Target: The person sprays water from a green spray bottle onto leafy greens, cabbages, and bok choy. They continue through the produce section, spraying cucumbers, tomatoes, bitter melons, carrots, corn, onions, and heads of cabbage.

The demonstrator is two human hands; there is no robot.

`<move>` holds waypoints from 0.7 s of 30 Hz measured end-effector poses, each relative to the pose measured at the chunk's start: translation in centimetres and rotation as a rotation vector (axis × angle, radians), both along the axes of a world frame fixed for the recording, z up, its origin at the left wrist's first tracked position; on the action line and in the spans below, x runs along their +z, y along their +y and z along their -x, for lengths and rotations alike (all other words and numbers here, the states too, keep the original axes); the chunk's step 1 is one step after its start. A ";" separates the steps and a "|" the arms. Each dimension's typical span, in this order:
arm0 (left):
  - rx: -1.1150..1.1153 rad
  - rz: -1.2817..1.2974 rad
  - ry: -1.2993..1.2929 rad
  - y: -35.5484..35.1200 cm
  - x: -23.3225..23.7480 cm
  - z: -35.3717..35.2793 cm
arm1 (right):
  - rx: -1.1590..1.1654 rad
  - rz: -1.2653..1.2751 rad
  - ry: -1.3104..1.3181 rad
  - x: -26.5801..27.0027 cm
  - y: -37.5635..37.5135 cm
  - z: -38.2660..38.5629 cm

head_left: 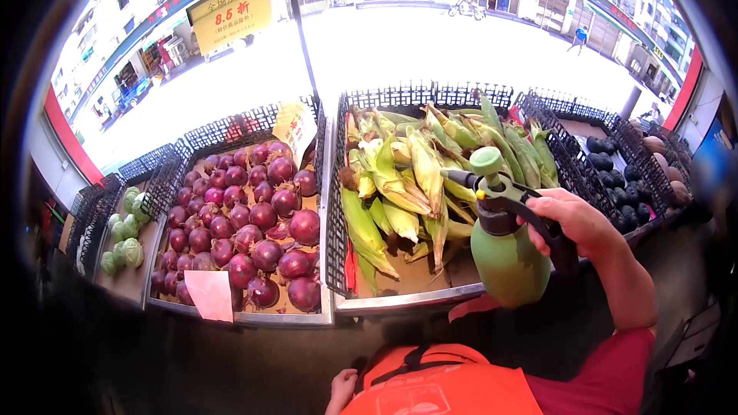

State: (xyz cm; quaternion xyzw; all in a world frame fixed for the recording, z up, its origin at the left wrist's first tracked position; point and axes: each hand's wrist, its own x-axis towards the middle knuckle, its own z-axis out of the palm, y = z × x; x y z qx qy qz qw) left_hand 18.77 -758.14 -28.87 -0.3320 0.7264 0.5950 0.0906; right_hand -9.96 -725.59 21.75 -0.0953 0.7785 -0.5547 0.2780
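My right hand (573, 223) is closed round the dark handle of a green pump spray bottle (507, 261), which hangs upright at the front of the corn crate. Its nozzle points left over the husked corn (400, 177). My left hand (343, 389) is low beside the orange apron (453, 392); its fingers are small and partly hidden, so their grip is unclear. Below the bottle, a pinkish shape shows that I cannot make out. Left of the corn, red onions (246, 223) fill another crate, with a pink paper (209, 293) on its front edge.
Green cabbages (127, 242) lie at the far left. Dark round produce (615, 177) fills a crate on the right. A metal rim (415, 300) edges the stand. A yellow sign (231, 15) hangs from a dark pole. Beyond is a street with a walking person (580, 37).
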 end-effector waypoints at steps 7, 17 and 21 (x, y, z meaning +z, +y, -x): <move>0.204 -0.206 -0.170 -0.5 -0.6 -1.3 | 0.166 -0.082 -0.222 -3.2 1.3 -2.9; 0.280 -0.296 -0.202 -0.7 -1.3 -2.2 | -0.217 0.104 -0.174 -5.0 8.2 -5.5; 0.233 -0.256 -0.207 0.2 -1.0 -1.1 | -0.486 0.241 -0.008 -6.7 11.1 -5.8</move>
